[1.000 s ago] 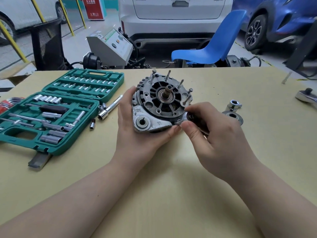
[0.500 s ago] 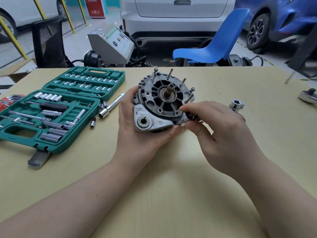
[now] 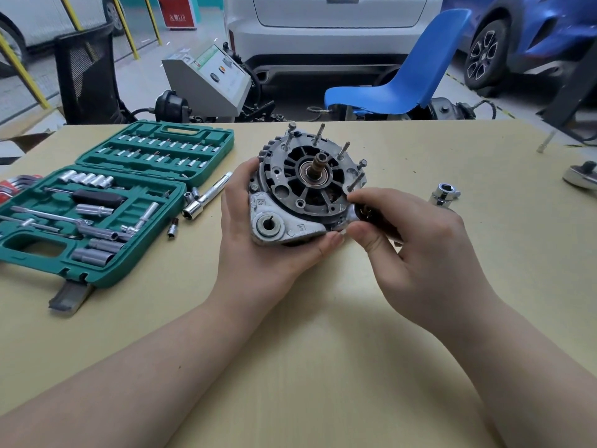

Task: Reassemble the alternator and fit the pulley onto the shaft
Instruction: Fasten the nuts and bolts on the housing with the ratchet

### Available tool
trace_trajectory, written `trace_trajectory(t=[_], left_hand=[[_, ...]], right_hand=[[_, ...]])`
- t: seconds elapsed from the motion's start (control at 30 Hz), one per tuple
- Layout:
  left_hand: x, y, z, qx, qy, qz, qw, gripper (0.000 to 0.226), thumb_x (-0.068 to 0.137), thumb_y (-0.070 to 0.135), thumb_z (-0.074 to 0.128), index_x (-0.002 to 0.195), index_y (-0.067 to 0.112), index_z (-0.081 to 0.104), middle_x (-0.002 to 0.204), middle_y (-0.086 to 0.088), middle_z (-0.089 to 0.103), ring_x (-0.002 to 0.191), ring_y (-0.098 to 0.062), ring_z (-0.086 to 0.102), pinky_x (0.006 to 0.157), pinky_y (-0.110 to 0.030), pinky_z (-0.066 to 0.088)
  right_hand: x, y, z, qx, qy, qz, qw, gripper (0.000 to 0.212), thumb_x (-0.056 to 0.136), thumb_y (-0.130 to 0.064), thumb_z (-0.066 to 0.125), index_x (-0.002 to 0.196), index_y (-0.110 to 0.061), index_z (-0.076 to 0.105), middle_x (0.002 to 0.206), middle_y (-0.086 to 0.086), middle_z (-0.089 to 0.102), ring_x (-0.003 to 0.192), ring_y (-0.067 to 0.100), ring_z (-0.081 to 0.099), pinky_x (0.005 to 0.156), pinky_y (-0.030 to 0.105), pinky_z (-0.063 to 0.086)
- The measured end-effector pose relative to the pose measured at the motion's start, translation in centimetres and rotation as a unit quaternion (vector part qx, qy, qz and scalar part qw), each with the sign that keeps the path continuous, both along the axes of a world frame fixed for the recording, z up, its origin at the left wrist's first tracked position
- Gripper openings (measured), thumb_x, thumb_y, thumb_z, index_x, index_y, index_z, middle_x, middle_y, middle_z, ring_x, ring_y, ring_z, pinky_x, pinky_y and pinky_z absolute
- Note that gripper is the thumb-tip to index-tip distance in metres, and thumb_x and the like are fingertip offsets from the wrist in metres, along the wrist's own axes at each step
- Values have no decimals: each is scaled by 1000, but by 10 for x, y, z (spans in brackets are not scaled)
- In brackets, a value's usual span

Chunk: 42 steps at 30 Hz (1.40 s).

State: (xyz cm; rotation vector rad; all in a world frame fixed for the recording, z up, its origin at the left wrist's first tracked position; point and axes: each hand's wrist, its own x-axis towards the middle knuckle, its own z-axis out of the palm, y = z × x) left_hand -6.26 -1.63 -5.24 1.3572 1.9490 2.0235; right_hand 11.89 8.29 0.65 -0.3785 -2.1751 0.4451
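Seating one long bolt (image 3: 354, 182) at the alternator (image 3: 307, 192) rim, held on the table (image 3: 323, 318): housing is cupped steady by the left hand (image 3: 258, 240), a dark driver handle (image 3: 371, 218) is pinched by the right hand (image 3: 416, 253); square, gentle turns are advised, the shaft (image 3: 319, 164) remaining bare.

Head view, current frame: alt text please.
A left hand steadies a grey metal alternator, bare shaft upward, on a tan table, while the right hand pinches a dark tool handle at its edge. An open green socket set case lies left.
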Motion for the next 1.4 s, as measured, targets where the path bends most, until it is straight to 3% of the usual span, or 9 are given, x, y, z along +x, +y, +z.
trace_trajectory(t=[0.13,0.37,0.5,0.6,0.8,0.93,1.03,1.2,1.4], left_hand=[[0,0,0,2,-3,-4,1000,120,62,52,106,155,38,32,154,-11,55,143,-35,56,115,-54,50],[2,-1,2,3,-5,-9,1000,117,63,51,106,153,41,33,153,-9,56,142,-35,57,115,-56,50],[5,-2,5,-3,-1,5,1000,116,61,58,105,151,44,33,152,-6,58,142,-32,57,116,-53,49],[7,-2,7,-8,2,17,1000,115,59,66,102,148,48,32,152,-5,57,143,-31,57,116,-51,49],[7,-4,11,-3,20,24,999,112,55,67,100,141,62,29,148,4,59,139,-28,59,112,-51,51],[6,-4,10,-10,30,28,999,113,55,57,104,142,60,31,147,2,60,138,-30,59,110,-52,52],[10,-5,11,-12,40,51,998,111,58,63,101,143,57,31,148,10,56,140,-23,57,112,-47,52],[12,-4,12,-6,36,50,998,107,58,70,97,141,59,31,148,8,55,140,-24,58,112,-46,53],[9,-1,8,-4,32,49,998,111,58,64,102,146,45,36,147,1,58,137,-27,61,111,-48,54]], right_hand=[[-1,0,0,3,0,2,1000,23,96,-19,65,116,-10,71,89,-8,65,76,10,58,70,33,53],[0,5,7,49,-53,39,997,24,95,-16,66,118,-12,71,100,-5,71,91,21,65,82,47,51],[2,3,8,-1,-24,26,999,23,94,-20,73,116,-14,75,103,-5,69,87,12,64,79,29,53],[2,-1,10,-33,-11,-9,999,22,88,-30,78,107,-17,77,87,-7,63,74,10,61,67,17,45],[-7,-23,12,-71,-2,-49,996,32,79,-49,83,84,-20,69,64,-10,61,57,13,59,56,33,49],[-9,-28,15,-17,-19,-57,998,30,83,-44,77,85,-15,69,66,-7,59,59,17,57,58,35,49],[-5,-22,18,-19,-16,-75,997,26,87,-42,75,86,-15,73,66,-6,63,60,16,58,61,35,49],[-3,-20,21,-31,-24,-64,997,24,87,-40,74,90,-16,76,70,-6,66,63,15,60,65,34,48],[3,-13,29,14,-98,-69,993,30,91,-47,64,111,-28,77,87,-11,70,75,20,62,65,40,53]])
